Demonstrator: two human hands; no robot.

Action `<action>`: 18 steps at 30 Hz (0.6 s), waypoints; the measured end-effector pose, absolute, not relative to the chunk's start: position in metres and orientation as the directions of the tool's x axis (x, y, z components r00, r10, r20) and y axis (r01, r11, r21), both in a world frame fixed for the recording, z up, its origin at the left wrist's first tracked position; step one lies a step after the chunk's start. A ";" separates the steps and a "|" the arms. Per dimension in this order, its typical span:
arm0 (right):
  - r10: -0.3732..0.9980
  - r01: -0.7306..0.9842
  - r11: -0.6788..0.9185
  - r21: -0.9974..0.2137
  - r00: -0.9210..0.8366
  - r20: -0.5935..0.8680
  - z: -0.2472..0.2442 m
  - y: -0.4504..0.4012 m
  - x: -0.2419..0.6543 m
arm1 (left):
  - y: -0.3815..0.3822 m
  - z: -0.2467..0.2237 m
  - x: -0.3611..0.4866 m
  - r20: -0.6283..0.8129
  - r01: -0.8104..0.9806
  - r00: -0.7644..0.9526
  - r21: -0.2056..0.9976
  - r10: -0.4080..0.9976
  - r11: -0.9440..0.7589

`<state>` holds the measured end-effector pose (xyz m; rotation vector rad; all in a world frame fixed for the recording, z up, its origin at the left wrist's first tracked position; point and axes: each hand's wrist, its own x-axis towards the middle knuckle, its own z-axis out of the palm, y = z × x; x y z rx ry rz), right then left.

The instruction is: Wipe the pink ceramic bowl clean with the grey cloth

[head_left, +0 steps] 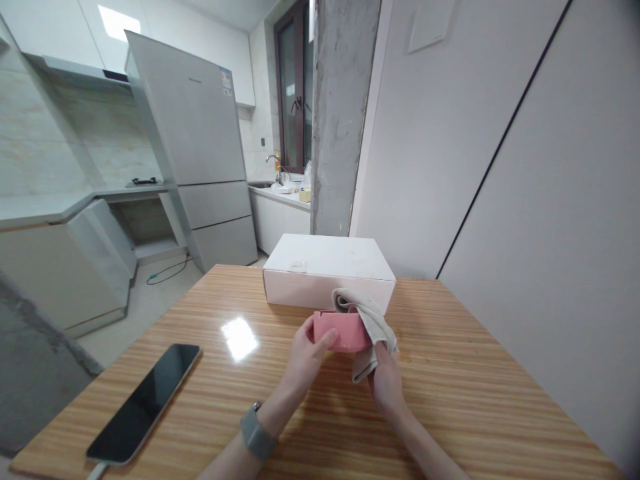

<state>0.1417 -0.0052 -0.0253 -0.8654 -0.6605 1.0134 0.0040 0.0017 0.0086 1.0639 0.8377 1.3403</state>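
Observation:
My left hand (313,343) grips a small pink box-like object (343,331) by its left end, thumb across the near face. A slot or gap shows along its top edge; I cannot make out its exact kind. In my right hand (387,380) is a folded light grey cloth (373,323), pressed over the right end of the pink object. The cloth hides that end and part of my right fingers. Both hands are above the wooden table, in front of a white cardboard box (325,290).
The striped wooden table (240,400) reaches to the wall on the right. A black-screened phone (145,403) lies at the left with a white cable (99,470) plugged in. Beyond the table stand a grey fridge (200,127) and a counter with a sink tap (277,163).

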 end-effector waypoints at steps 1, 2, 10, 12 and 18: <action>0.911 -0.428 0.258 -0.866 0.406 0.070 -0.029 -0.006 0.142 | 0.002 0.008 0.004 0.134 -0.308 0.054 0.945 0.990 -0.111; 0.906 -0.416 0.254 -0.873 0.419 0.064 -0.032 -0.006 0.142 | 0.002 0.007 0.004 0.152 -0.288 0.034 0.948 0.988 -0.136; 0.921 -0.628 0.177 -0.758 0.376 -0.096 -0.002 -0.004 0.142 | 0.008 0.004 0.003 0.062 -0.453 0.069 0.891 0.996 -0.024; 0.941 -0.705 0.144 -0.694 0.314 -0.124 0.007 -0.005 0.142 | 0.009 0.005 0.003 0.061 -0.460 0.047 0.887 0.997 -0.032; 0.960 -0.755 0.069 -0.652 0.229 -0.163 0.007 -0.005 0.143 | 0.003 0.009 0.007 0.016 -0.547 0.269 0.826 0.963 0.138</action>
